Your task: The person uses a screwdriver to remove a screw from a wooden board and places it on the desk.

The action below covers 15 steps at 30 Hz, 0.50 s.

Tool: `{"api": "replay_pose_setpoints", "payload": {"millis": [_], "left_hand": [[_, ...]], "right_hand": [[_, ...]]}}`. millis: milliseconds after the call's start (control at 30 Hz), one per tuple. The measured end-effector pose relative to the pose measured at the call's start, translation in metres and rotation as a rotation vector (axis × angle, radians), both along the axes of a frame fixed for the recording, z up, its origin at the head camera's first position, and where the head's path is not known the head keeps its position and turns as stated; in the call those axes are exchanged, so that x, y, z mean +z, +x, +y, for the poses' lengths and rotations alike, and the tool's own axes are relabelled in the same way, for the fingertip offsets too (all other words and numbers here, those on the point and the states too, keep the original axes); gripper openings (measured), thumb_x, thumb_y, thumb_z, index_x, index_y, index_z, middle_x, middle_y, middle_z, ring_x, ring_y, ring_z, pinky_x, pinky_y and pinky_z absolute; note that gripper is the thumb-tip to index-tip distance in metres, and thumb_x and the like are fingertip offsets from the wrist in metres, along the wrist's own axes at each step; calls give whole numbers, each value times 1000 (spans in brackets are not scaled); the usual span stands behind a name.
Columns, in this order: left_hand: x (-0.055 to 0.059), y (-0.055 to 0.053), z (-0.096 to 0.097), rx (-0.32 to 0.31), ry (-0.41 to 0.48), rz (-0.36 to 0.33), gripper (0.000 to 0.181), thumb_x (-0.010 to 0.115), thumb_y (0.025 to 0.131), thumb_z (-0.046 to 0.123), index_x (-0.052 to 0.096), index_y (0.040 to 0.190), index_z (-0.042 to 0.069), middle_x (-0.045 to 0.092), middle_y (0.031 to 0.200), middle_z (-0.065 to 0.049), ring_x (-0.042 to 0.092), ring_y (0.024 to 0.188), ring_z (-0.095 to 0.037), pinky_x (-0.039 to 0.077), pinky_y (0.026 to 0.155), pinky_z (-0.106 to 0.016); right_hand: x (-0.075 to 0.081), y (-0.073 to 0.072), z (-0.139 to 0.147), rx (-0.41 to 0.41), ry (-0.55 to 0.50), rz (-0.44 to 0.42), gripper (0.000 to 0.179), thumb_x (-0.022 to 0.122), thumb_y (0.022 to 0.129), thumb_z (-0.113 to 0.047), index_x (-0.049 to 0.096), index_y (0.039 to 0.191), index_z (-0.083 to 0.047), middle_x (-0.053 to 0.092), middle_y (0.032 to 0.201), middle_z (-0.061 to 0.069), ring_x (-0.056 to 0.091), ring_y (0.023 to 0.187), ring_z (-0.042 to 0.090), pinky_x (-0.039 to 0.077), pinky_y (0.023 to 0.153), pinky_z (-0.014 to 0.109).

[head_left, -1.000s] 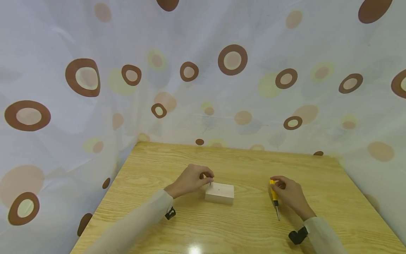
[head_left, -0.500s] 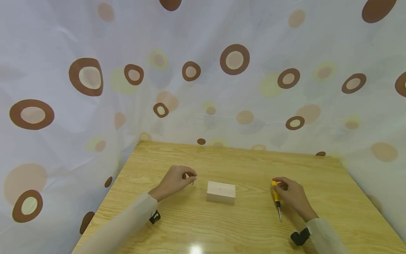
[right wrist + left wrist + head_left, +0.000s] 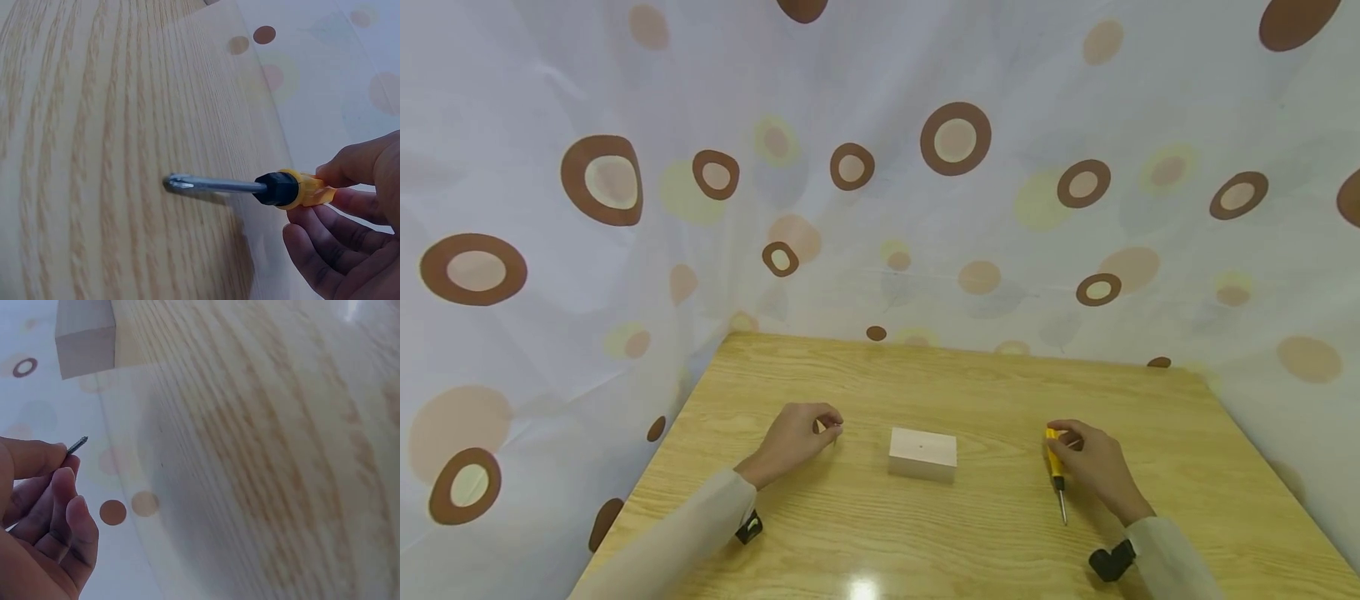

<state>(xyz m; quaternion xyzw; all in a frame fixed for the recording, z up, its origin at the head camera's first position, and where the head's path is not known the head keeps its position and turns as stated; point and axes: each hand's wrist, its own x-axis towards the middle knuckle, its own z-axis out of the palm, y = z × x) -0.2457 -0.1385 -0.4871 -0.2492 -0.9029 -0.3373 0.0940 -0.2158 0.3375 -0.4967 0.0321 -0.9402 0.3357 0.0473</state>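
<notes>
My left hand [image 3: 797,437], left of the block, pinches a small metal screw [image 3: 78,445] between thumb and finger, its pointed end sticking out. The pale wooden block [image 3: 922,454] lies on the table with a small dark hole in its top face. On the right side, my right hand [image 3: 1092,462] holds a screwdriver [image 3: 1056,471] by its yellow handle, shaft angled down toward the front. In the right wrist view the screwdriver's metal tip [image 3: 178,182] shows a cross shape, and the fingers hide part of the handle.
The light wood-grain table [image 3: 880,533] stands against a white curtain [image 3: 880,83] with brown and beige spots at the back and sides. Black wrist cameras are strapped over both pale sleeves. The block stands apart from both hands.
My left hand has moved left, away from the block, with the screw still pinched. The right hand and screwdriver have hardly moved; the block has stayed in place.
</notes>
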Motion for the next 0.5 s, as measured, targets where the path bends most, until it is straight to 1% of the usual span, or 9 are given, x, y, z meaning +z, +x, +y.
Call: {"api": "replay_pose_setpoints", "payload": {"millis": [100,267,400,500], "left_hand": [[-1,1,-4,34,2,-27,5,78,93,11,78,96,9,74,85,6,61,69,-4,52,62,-24],[-2,1,-8,50,-1,-73,5,78,93,13,77,94,8,73,85,7,65,75,-6,54,66,-26],[-3,-1,-8,65,-15,-113,6,77,93,15,77,92,9,71,83,8,64,73,-6,53,63,-27],[-4,-3,-8,76,-27,-142,5,78,92,13,77,88,11,70,80,8,61,70,-6,51,61,-28]], "right_hand": [[1,0,0,-3,2,-10,40,68,101,-25,65,132,0,70,106,12,67,94,28,54,69,33],[0,-1,1,-1,2,-20,40,68,100,-25,65,132,1,70,105,12,68,94,29,54,69,33],[-1,-2,1,0,5,-17,39,68,100,-23,66,131,1,71,103,11,68,93,27,54,69,34],[-2,-3,2,-3,10,-18,39,68,100,-24,66,130,1,71,102,11,68,91,26,54,68,32]]}}
